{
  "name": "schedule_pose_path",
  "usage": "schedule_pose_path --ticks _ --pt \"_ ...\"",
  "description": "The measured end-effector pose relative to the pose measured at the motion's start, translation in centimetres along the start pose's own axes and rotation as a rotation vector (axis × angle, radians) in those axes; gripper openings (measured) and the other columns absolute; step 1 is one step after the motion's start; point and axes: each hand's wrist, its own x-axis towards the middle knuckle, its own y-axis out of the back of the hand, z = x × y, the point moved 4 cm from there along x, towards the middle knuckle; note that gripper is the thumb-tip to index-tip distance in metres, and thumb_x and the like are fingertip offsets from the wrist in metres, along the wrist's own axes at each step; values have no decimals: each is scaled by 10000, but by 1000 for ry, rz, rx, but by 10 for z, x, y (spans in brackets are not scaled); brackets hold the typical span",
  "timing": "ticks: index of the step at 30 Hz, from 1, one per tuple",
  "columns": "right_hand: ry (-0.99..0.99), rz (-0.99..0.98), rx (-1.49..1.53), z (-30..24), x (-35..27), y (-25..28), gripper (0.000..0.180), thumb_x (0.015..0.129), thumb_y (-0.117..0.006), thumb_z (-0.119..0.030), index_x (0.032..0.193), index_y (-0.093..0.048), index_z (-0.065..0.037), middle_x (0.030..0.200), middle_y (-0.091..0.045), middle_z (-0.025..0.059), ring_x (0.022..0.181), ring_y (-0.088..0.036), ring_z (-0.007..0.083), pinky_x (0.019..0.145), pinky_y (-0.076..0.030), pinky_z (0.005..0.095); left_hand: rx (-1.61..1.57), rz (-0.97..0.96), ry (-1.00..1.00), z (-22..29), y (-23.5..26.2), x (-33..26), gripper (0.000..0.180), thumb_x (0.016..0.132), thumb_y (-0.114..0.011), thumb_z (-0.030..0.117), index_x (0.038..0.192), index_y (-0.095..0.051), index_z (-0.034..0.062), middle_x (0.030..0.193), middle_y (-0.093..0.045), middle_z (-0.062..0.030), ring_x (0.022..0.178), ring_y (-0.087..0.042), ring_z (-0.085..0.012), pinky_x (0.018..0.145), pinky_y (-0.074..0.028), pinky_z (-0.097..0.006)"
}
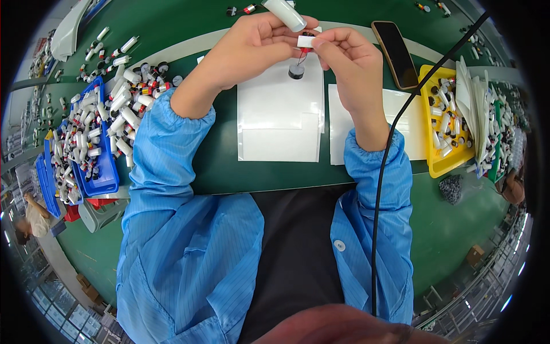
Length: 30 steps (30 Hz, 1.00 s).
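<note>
My left hand (246,49), palm turned up, has its fingers curled around a smooth white plastic tube (285,15) near the far side of the table. Close beside it, my right hand (350,57) pinches a small white rectangular piece (306,42) between thumb and forefinger. A dark part shows just behind that piece. Thin red and dark wires run from it down to a round black-sided disc (295,71) with a grey top. The disc lies over white sheets (281,109) on the green table. My left fingers partly cover the dark part.
On the left, a blue tray (112,172) and a heap of white tubes (127,109) crowd the table. A phone (395,54) lies beyond more sheets on the right, near a yellow tray (444,167) of small parts. A black cable (380,189) crosses the view.
</note>
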Motion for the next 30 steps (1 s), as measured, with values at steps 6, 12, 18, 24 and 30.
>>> schedule_pose_path --ticks 6,12,18,24,30 --pt "75 9 -75 -1 -3 -3 149 902 -705 -11 1047 -675 8 884 -690 37 781 -658 74 692 -513 181 97 59 56 1 1 3 352 971 -629 50 1309 -606 -46 1274 -657 -147 1092 -674 -190 952 -571 -308" --pt "-136 -138 137 11 12 15 324 939 -690 -122 1240 -594 -51 1059 -661 14 901 -594 92 778 -455 228 -5 -6 -7 10 0 0 382 963 -652 60 1327 -599 -45 1243 -677 -153 1096 -676 -198 950 -569 -306" --pt "-250 -121 80 8 -2 -5 284 941 -726 -197 1131 -629 -11 857 -604 -34 719 -487 56 628 -390 206 99 -33 10 36 15 -14 488 897 -706 -6 1362 -566 -50 1202 -689 -201 1101 -683 -251 949 -567 -333" --pt "224 -432 -946 -27 -86 -16 272 828 -707 -61 1090 -683 7 991 -620 135 849 -631 319 773 -538 405 887 288 158 79 175 -26 437 831 -788 120 1227 -655 -7 1038 -743 -157 920 -720 -180 836 -582 -303" --pt "188 -386 -982 -20 -99 -18 266 801 -703 -7 1056 -662 55 1046 -604 150 958 -620 320 814 -531 397 1503 84 278 42 259 1 583 840 -746 292 1325 -606 1 1298 -642 -213 1184 -637 -277 968 -524 -366"
